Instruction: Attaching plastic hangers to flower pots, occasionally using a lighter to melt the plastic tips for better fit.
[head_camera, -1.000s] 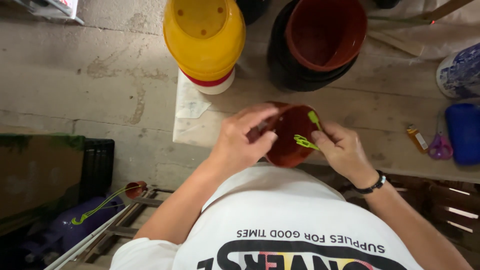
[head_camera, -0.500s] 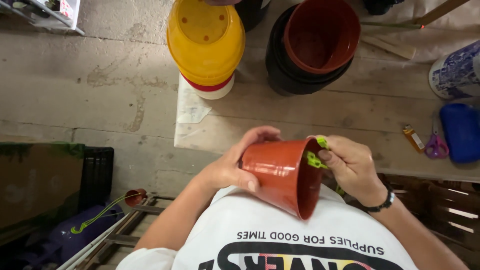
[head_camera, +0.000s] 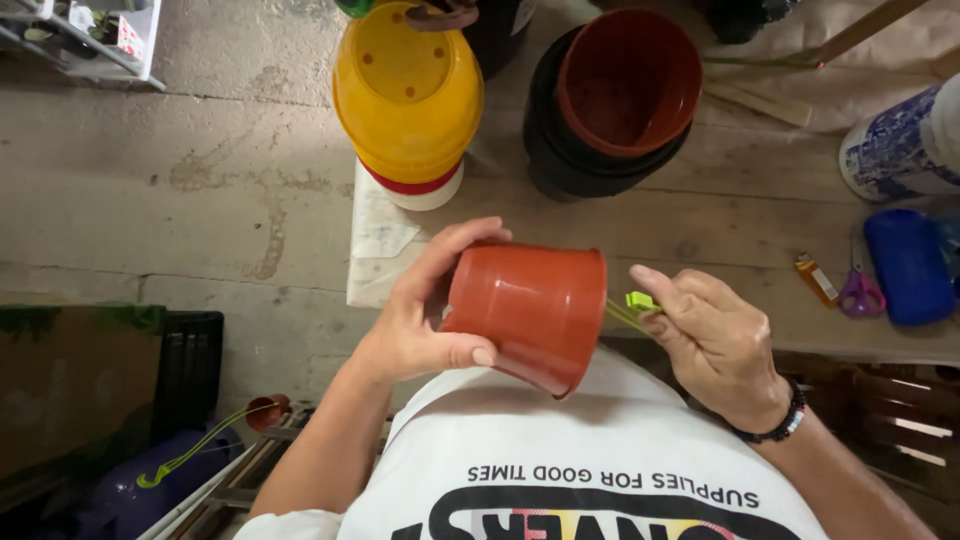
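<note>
Gripped sideways by left hand (head_camera: 415, 325), terracotta pot (head_camera: 528, 310) mouth faces right hand (head_camera: 715, 340)

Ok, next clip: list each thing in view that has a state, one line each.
terracotta pot: tipped on its side, held off the table
left hand: gripping the pot's base end
right hand: pinching a green clip at the pot's rim
green clip: at the rim, between the fingers
yellow pots: stacked upside down
black and brown pots: nested, upright, nothing inside
scissors: lying flat, closed
</note>
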